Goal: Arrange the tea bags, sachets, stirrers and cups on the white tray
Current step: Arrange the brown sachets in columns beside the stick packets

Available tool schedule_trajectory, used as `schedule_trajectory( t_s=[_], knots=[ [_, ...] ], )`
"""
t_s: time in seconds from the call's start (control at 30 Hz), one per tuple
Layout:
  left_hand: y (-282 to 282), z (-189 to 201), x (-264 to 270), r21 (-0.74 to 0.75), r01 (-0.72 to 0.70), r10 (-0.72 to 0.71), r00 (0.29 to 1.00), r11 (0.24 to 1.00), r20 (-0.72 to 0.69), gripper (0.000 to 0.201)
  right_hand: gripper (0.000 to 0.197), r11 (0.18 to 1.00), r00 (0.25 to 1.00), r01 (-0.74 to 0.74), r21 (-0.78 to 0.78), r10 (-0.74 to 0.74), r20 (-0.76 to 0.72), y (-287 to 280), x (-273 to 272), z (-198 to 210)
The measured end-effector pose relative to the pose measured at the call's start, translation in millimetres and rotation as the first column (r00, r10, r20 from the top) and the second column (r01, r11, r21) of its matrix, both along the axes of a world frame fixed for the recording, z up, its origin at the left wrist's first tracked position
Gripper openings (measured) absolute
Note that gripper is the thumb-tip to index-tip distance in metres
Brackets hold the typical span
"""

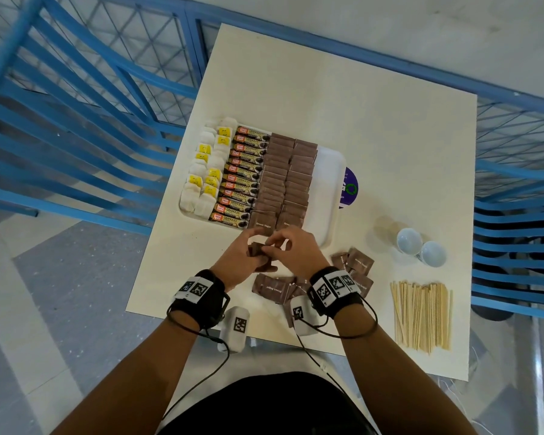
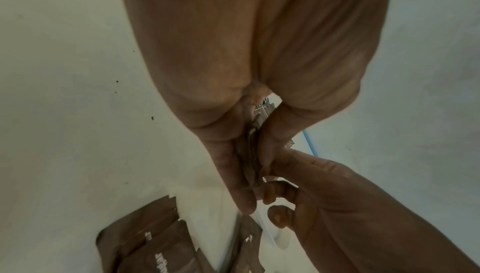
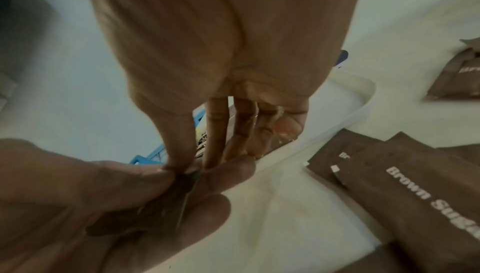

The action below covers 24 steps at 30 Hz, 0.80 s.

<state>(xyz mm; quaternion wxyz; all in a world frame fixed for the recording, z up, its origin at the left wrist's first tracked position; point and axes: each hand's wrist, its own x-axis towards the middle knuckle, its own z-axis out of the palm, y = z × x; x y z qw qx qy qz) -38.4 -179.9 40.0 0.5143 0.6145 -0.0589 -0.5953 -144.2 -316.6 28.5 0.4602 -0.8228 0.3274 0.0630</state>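
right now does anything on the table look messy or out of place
Yes: loose brown sugar sachets lie scattered and overlapping on the table beside the white tray, unlike its neat rows. The two cups lie tipped on their sides.

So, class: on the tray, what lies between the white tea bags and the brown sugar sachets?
A column of coffee granule stick sachets fills that stretch of the white tray, seen in the head view.
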Motion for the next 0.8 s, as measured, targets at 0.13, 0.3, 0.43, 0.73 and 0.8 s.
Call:
schedule_trajectory(
  t_s=[0.13,0.3,0.43,0.73,0.8],
  knots=[
    [1.3,0.8,-3.9,0.024,-0.056,0.057,0.997,0.998,-0.044,0.040,0.003,0.997,0.998,0.065,0.048,-0.064,-0.027,-7.1,1.7,0.6],
    [2.9,2.9,-6.0,0.048,-0.111,0.111,0.994,0.993,-0.001,0.022,0.004,0.960,0.968,0.250,0.130,-0.252,0.003,-11.6,-0.6,3.2],
    [2.3,5.5,-5.9,0.052,-0.158,0.157,0.987,0.986,0.014,0.015,0.009,0.943,0.952,0.298,0.146,-0.304,0.022,-11.7,-1.9,5.0],
    [0.9,1.4,-6.3,0.099,-0.041,0.018,0.975,0.994,0.220,0.025,0.016,0.987,0.989,0.142,0.069,-0.145,0.041,-7.2,1.1,6.0],
    [2.9,-3.2,-5.4,0.088,-0.081,0.046,0.938,0.993,0.344,0.018,0.017,0.993,0.994,0.102,0.062,-0.104,0.036,-6.2,2.0,7.8]
  ],
)
